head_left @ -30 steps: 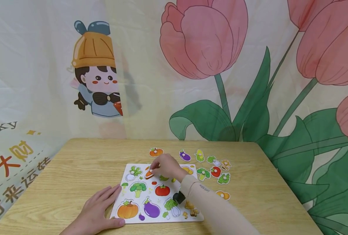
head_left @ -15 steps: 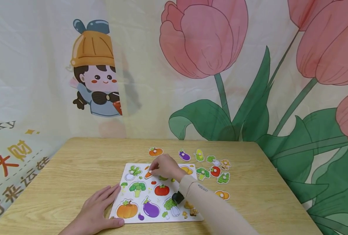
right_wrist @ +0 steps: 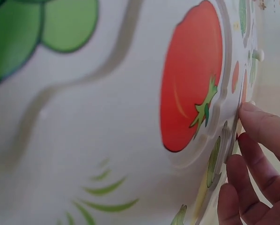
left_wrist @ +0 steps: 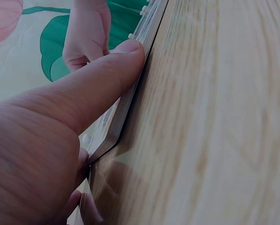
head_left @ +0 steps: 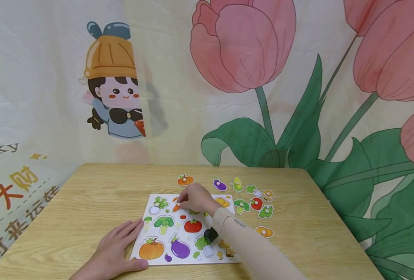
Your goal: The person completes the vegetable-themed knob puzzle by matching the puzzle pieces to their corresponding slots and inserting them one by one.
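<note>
In the head view, my right hand [head_left: 197,199] pinches a carrot puzzle piece [head_left: 175,208] at the far side of the white vegetable puzzle board [head_left: 172,262]. The fingers hide part of the piece and the pictures beside it. My left hand [head_left: 117,249] lies at the board's near left corner, fingers stretched along the left edge and thumb on the front edge. The left wrist view shows that thumb [left_wrist: 107,65] resting straight on the board's rim. A radish piece [head_left: 158,205] sits at the back left of the board. The right wrist view shows a printed tomato [right_wrist: 189,79] near the hand.
Loose knobbed pieces lie on the wooden table [head_left: 70,210]: a pumpkin [head_left: 186,180] behind the board, then an eggplant [head_left: 219,184], corn [head_left: 237,184], broccoli [head_left: 241,207], a tomato [head_left: 256,203] and several others to the right. A printed curtain [head_left: 172,97] hangs behind the table.
The carrot piece, at first slightly tilted with its white edge showing, now lies flatter on the board under the right fingers. The left hand has stayed in place.
</note>
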### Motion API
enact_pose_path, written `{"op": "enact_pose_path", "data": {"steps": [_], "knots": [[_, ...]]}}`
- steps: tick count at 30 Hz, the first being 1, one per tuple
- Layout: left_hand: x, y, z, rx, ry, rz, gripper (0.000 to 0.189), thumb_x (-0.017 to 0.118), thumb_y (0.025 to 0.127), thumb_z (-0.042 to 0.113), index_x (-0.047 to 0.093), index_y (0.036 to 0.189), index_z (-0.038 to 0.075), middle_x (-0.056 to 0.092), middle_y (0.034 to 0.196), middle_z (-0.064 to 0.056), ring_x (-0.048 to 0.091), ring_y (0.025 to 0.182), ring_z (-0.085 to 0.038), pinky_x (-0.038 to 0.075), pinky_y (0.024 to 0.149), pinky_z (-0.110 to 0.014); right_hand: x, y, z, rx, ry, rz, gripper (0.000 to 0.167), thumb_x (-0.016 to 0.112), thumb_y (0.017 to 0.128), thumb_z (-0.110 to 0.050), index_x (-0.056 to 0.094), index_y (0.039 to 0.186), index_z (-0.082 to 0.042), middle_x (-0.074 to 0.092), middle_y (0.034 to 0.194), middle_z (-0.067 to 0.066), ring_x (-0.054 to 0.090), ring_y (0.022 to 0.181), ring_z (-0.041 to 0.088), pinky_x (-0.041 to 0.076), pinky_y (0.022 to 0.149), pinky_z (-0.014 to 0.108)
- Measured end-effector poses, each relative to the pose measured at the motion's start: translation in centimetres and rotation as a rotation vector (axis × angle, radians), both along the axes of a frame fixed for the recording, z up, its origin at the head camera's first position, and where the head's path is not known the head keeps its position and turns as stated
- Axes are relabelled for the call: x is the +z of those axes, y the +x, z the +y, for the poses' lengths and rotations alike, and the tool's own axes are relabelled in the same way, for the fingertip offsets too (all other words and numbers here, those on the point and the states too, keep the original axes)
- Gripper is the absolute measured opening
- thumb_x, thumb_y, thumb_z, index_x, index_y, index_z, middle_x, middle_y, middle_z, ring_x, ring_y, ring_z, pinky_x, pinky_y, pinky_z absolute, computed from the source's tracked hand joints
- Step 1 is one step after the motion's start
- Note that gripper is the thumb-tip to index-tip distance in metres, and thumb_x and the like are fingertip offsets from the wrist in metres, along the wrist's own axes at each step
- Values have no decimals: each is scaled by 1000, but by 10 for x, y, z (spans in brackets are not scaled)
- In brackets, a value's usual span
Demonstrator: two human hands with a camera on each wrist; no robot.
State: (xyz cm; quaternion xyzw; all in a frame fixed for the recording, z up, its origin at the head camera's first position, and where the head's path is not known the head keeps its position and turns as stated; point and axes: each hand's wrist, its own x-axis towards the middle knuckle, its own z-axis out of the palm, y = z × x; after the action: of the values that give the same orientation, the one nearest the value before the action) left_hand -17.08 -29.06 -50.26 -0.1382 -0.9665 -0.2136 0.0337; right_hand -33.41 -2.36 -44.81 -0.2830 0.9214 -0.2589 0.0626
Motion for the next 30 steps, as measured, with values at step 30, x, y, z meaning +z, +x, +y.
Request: {"op": "enact_pose_path", "data": {"steps": [30], "knots": [[0, 1, 0, -4, 1, 17, 117, 80, 74, 78, 45, 163, 11, 44, 167, -11, 32, 151, -44, 27, 111, -73, 25, 1, 24, 50, -42, -23, 18, 78, 98, -15, 82, 116, -14, 75, 106, -4, 63, 90, 9, 54, 76, 21]]}}
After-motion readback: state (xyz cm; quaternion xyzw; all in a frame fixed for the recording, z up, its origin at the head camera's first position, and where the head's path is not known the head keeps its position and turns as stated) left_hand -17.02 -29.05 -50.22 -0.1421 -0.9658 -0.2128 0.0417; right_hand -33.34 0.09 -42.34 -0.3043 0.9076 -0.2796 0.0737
